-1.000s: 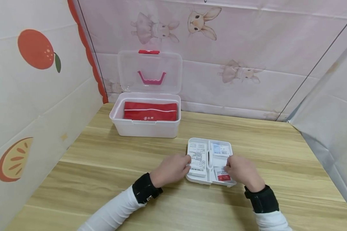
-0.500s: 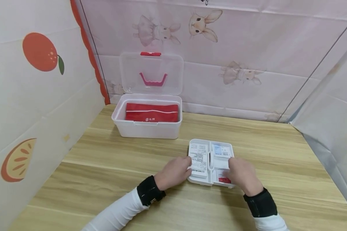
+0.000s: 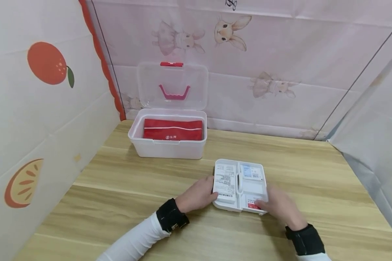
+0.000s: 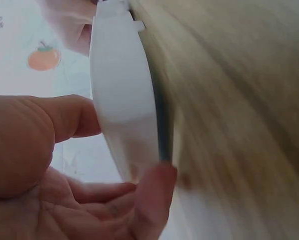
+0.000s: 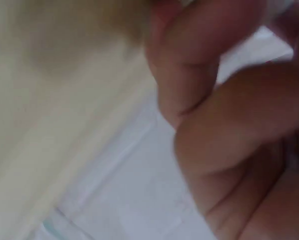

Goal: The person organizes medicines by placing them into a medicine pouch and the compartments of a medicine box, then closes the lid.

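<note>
A small white plastic case [image 3: 251,187] lies opened flat on the wooden table. Its left half holds a white printed box [image 3: 224,183]; blue-and-white packets [image 3: 251,172] and a red-and-white packet [image 3: 253,203] sit in the right half. My left hand [image 3: 197,194] grips the case's left edge. In the left wrist view, its thumb lies against one face of the case [image 4: 122,75] and fingers curl at the other. My right hand [image 3: 282,206] is blurred at the right edge, thumb over the rim near the red-and-white packet. Its fingers look curled in the right wrist view; their tips are unclear.
Behind and to the left stands a translucent storage box [image 3: 168,148], its clear lid [image 3: 173,78] raised against the wall sheet. A folded red pouch [image 3: 173,129] lies inside it. Printed sheets [image 3: 281,50] enclose the table at the back and both sides.
My right hand has shifted slightly right and down along the case's right edge, its thumb now extended over the rim. My left hand keeps its grip. The head view has tilted slightly.
</note>
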A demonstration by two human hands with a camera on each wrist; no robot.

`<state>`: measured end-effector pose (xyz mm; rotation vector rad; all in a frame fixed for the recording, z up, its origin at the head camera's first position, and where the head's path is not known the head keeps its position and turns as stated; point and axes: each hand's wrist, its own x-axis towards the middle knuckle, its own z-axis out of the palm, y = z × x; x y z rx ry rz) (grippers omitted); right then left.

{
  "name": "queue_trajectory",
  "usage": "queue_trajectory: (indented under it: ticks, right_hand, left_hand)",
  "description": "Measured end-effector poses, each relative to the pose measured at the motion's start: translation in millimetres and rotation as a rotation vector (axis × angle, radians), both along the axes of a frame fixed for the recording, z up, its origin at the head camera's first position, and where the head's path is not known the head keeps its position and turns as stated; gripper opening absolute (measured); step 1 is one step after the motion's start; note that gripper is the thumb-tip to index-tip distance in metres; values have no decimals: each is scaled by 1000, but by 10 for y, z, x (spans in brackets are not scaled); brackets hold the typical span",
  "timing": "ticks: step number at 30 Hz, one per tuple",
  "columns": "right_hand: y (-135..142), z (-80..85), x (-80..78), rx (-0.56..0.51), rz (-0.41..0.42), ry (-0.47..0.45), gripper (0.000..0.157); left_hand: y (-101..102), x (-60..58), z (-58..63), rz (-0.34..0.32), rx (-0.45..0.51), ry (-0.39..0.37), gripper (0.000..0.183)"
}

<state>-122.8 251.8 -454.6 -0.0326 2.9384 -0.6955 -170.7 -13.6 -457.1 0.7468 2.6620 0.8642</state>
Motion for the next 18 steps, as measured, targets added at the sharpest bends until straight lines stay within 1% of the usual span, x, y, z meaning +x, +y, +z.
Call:
queue_trajectory:
  ticks: [1, 3, 6, 8, 9, 10, 13, 15, 18]
  right_hand:
    - [-21, -19, 13, -42, 10, 1, 43]
    - [-70, -58, 43, -117, 14, -1, 46]
    - [-160, -112, 116, -201, -38, -38, 51]
    - [-202, -119, 162, -238, -84, -55, 54]
    - [-218, -113, 185, -255, -108, -62, 54]
    - [-231, -102, 203, -261, -115, -50, 55]
    - [-269, -11, 259, -275, -119, -6, 58]
    - [-305, 90, 289, -290, -107, 33, 58]
    - [-391, 290, 313, -290, -67, 119, 59]
  left_hand:
    - [-3, -4, 3, 4, -11, -5, 51]
    - [-5, -9, 4, 13, -39, -6, 49]
    - [-33, 18, 2, 18, -71, 16, 50]
    - [-51, 47, -8, -11, -54, 64, 50]
    - [-61, 66, -11, -28, -39, 93, 51]
    - [-72, 87, -9, -47, -19, 125, 52]
    - [-113, 151, 28, -73, 64, 185, 59]
    - [-164, 198, 117, -53, 132, 171, 63]
    - [-289, 253, 301, -6, 240, 149, 66]
